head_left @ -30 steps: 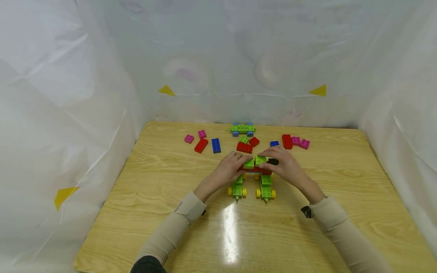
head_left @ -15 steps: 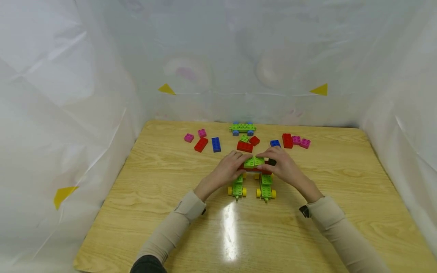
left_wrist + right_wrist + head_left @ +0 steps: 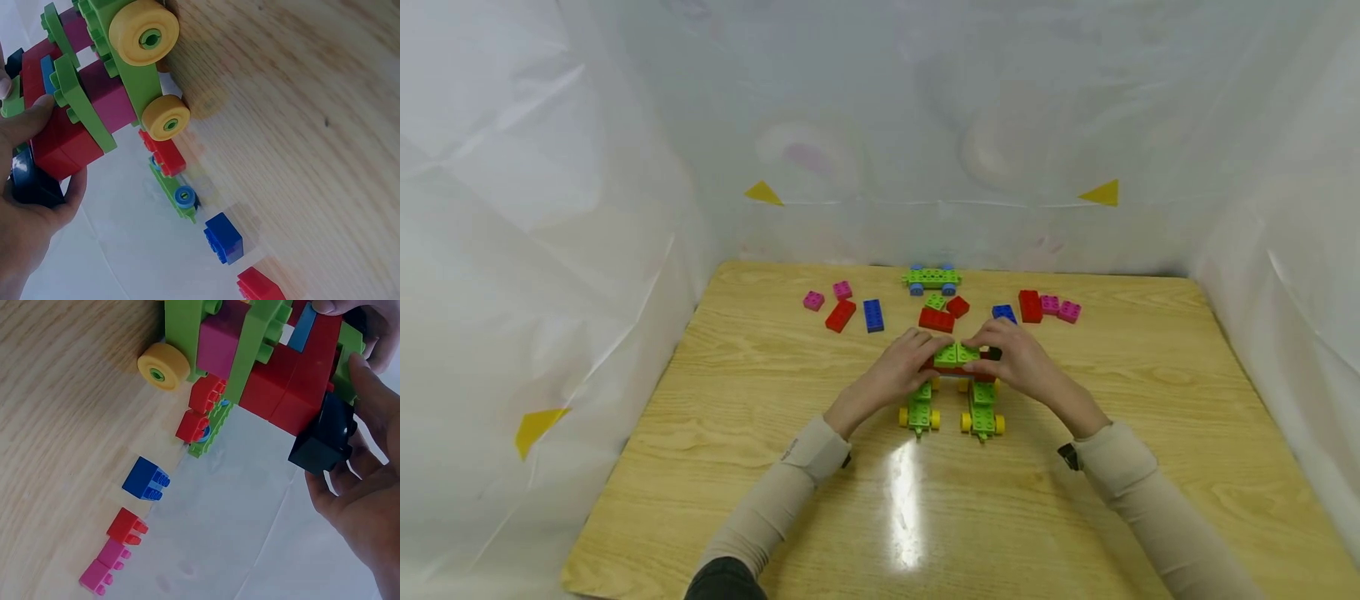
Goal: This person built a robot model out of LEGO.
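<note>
A toy-brick model on two green wheeled bases (image 3: 982, 421) with yellow wheels (image 3: 166, 117) stands before me. Magenta bricks (image 3: 107, 94) and green ones bear a layer of red bricks (image 3: 65, 144). On top, two light-green bricks (image 3: 967, 354) sit side by side between black bricks (image 3: 322, 437). My left hand (image 3: 895, 371) grips the model's left end, thumb against the red layer and fingers behind the black brick. With thumb and fingers, my right hand (image 3: 1026, 362) pinches the right light-green brick, its other fingers around the right black brick.
Behind the model lie a green wheeled base with blue wheels (image 3: 932, 278), a red brick (image 3: 937, 320) and a small green brick (image 3: 935, 302). Blue (image 3: 873, 316), red (image 3: 841, 316) and pink bricks (image 3: 813, 301) lie left. More blue, red and pink bricks (image 3: 1069, 312) lie right.
My right hand has shifted slightly left with its light-green brick, closing the gap to the other light-green brick. My left hand has kept its grip.
</note>
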Action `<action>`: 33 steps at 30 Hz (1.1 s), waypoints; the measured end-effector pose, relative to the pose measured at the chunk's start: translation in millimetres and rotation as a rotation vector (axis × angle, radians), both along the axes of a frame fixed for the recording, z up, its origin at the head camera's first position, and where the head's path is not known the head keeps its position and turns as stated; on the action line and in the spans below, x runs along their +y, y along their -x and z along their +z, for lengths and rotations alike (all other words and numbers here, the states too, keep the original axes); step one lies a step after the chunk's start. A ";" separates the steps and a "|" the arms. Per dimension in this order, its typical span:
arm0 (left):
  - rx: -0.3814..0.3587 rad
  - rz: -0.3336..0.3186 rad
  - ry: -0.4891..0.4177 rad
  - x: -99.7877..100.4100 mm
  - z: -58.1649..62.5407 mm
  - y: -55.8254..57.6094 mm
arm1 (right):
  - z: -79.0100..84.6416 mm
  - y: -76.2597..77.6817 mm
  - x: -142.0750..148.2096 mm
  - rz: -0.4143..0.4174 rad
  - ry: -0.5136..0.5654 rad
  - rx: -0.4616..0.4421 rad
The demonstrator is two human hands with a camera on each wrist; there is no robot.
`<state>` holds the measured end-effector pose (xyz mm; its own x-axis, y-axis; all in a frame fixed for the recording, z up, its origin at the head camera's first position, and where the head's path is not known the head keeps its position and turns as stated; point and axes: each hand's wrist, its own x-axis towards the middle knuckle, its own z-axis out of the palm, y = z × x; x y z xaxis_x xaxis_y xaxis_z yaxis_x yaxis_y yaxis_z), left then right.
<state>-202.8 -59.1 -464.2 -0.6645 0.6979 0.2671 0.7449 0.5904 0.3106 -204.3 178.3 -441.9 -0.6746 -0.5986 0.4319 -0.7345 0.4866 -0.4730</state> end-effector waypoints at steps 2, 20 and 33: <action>-0.003 -0.001 0.000 0.0 0.0 0.1 | -0.3 0.7 0.4 0.014 0.000 0.014; -0.017 -0.009 -0.019 -0.5 2.6 1.0 | 5.2 2.4 -1.7 0.000 -0.028 0.009; 0.007 -0.027 -0.034 -0.9 0.4 2.5 | 6.6 2.6 -0.4 -0.017 -0.011 -0.071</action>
